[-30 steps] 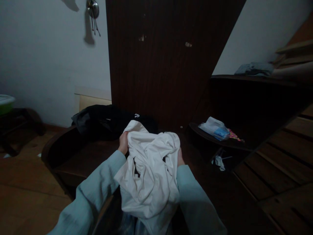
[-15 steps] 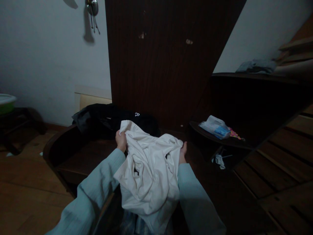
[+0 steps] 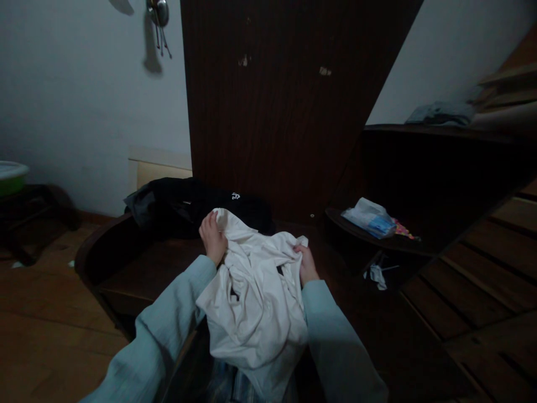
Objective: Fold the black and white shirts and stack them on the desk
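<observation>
A crumpled white garment [image 3: 260,308] hangs between my hands and drapes down over my lap; its exact kind is hard to make out in the folds. My left hand [image 3: 213,238] is closed on its upper left edge, fingers over the cloth. At the upper right edge, my right hand [image 3: 307,263] pinches the fabric with the thumb and fingers. Dark gaps show between folds at the left and right of the cloth. Behind it lies black clothing [image 3: 201,204] with a small white mark.
The black clothing rests on a dark wooden bench [image 3: 138,274] with a curved arm. On a corner shelf [image 3: 335,218] at the right lies a clear and blue plastic packet [image 3: 371,218]. A dark panel [image 3: 277,112] rises behind; a dark stool [image 3: 25,218] stands far left.
Both hands have shifted inward along the garment's top edge and now show their fingers over the cloth. The right corner of the fabric has drawn in slightly to the left.
</observation>
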The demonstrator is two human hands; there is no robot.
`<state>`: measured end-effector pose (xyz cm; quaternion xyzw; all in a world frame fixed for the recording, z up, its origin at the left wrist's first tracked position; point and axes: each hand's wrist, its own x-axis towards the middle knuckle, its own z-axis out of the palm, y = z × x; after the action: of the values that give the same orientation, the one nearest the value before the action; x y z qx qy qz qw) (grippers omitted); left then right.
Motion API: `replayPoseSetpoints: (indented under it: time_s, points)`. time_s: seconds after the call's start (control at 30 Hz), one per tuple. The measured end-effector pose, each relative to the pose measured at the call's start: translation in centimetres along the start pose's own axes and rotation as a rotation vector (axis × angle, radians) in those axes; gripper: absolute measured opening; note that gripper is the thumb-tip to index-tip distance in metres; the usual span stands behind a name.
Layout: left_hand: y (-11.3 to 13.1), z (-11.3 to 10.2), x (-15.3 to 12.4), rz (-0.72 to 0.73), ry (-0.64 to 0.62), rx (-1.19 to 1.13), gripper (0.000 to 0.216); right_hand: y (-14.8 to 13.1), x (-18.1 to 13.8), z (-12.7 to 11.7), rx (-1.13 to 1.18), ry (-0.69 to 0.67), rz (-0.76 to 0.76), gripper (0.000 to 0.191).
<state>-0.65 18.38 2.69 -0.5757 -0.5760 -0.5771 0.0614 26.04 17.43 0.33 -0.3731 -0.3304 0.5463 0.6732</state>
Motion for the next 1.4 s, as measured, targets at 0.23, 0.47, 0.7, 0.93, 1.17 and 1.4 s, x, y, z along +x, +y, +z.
replayPoseSetpoints:
  time_s: [0.23,0.47,0.7,0.93,1.17,1.4]
  points:
    - [0.6,0.5,-0.7,0.280,-0.548,-0.037,0.049,-0.5,-2.3,2.3,-0.045,-0.191,0.327,0.011]
    - [0.7,0.8,-1.0,0.097,-0.679,0.095,0.029,-0.9,-3.5,3.4,-0.136,-0.221,0.309,0.023]
    - [0.8,0.9,-1.1,0.120,-0.756,0.190,0.032,-0.9,-3.1,3.5,-0.188,-0.189,0.268,0.016]
    - [0.8,0.7,-1.0,0.293,-0.562,0.141,0.033,-1.1,-3.6,3.4,-0.274,-0.378,0.223,0.007]
    - [0.5,0.9,-1.2,0.387,-0.545,0.162,0.071,-0.8,-3.9,3.4,-0.193,-0.281,0.413,0.005]
    - [0.4,1.1,-1.3,0.363,-0.631,0.209,0.073,-0.3,-4.1,3.0,-0.159,-0.259,0.453,0.008]
